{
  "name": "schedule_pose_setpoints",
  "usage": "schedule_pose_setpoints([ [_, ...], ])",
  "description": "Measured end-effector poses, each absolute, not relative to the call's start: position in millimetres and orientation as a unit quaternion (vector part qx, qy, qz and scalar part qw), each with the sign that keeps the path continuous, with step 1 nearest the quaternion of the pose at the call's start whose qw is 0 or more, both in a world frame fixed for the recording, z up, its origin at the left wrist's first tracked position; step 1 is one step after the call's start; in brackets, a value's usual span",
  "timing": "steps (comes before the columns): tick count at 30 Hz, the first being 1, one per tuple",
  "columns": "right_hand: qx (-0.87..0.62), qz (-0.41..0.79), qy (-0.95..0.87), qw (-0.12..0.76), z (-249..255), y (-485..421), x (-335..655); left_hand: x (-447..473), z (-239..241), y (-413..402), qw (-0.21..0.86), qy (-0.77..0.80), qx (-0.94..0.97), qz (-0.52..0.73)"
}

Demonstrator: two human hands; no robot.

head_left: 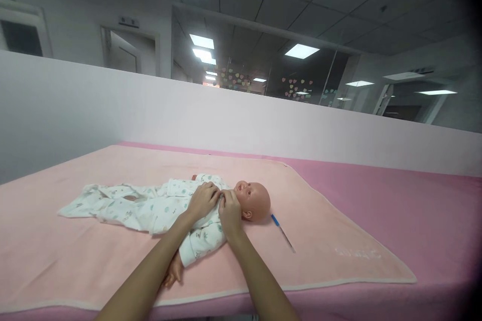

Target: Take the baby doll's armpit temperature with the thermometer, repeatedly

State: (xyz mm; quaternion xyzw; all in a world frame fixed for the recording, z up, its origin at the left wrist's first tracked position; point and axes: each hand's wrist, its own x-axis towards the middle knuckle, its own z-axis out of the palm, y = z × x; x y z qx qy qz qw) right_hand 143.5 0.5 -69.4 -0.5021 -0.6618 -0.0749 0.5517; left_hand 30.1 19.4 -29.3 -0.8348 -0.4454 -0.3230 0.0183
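A bald baby doll point(259, 200) lies on its back, head to the right, dressed in a white patterned top point(205, 242) and white patterned trousers point(131, 208). At its upper chest, just below the chin, my left hand point(203, 199) is closed with fingertips on the top near the collar. My right hand point(230, 213) pinches the top's neckline beside it, fingertips almost meeting the left ones. The exact bit of cloth between the fingers is hidden. Close to the doll's head lies a slim stick with a blue end, looking like a thermometer point(283, 233).
Under the doll spreads a peach blanket point(331, 256) with a pale edge, over a pink table cover point(425, 210). A white partition point(241, 120) rises behind the table. The doll's hand point(173, 272) sticks out near the front edge, by my left forearm.
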Motion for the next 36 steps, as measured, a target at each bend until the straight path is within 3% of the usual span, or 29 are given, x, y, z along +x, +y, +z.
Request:
schedule_pose_setpoints([
  [15,-0.524,-0.066,-0.656,0.540,-68,-8,142,3,-16,15,0.067,-0.473,-0.809,-0.343],
  [23,-0.497,-0.105,-0.703,0.498,-63,-7,139,-25,-18,12,-0.013,-0.473,-0.801,-0.366],
  [30,-0.483,-0.115,-0.785,0.370,-35,-1,124,-23,-21,13,-0.056,-0.476,-0.794,-0.373],
  [36,-0.502,-0.087,-0.755,0.414,-39,5,119,-21,-19,11,-0.077,-0.485,-0.782,-0.383],
])
